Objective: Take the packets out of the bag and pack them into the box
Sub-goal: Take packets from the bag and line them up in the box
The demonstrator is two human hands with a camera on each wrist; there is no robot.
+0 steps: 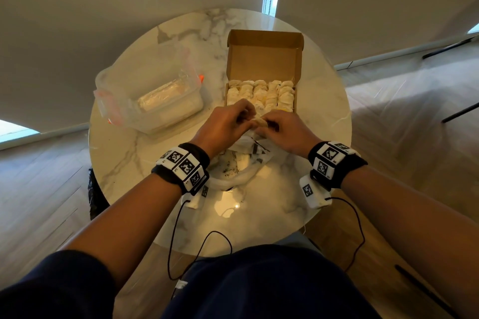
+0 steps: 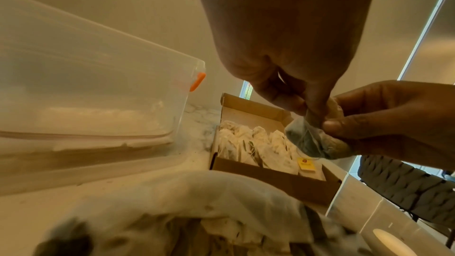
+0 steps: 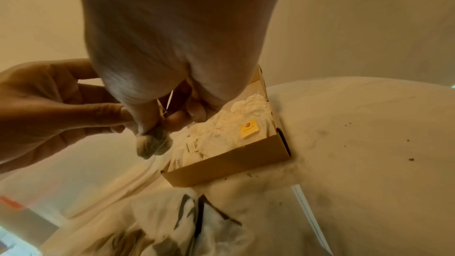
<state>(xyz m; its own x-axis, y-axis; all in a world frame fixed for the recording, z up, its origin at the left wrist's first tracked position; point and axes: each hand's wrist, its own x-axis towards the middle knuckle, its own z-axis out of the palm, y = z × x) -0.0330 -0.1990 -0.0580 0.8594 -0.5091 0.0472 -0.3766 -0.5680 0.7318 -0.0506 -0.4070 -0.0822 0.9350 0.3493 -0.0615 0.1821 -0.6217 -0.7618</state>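
Note:
A small mesh tea packet (image 1: 260, 121) is held between both hands just above the near edge of the open cardboard box (image 1: 263, 59). My left hand (image 1: 239, 118) pinches the packet (image 2: 317, 143) from the left, and my right hand (image 1: 270, 123) pinches it (image 3: 154, 143) from the right. Inside the box (image 2: 270, 179) lie rows of several white packets, one with a yellow tag (image 3: 249, 128). Under my wrists the crumpled white bag (image 1: 241, 163) lies on the table, with more packets showing in its opening (image 2: 221, 227).
A clear plastic container (image 1: 155, 90) with orange clips stands left of the box. Everything rests on a round marble table (image 1: 326, 111). Dark crumbs (image 3: 411, 159) are scattered on the table right of the box. Wrist-camera cables hang over the near table edge.

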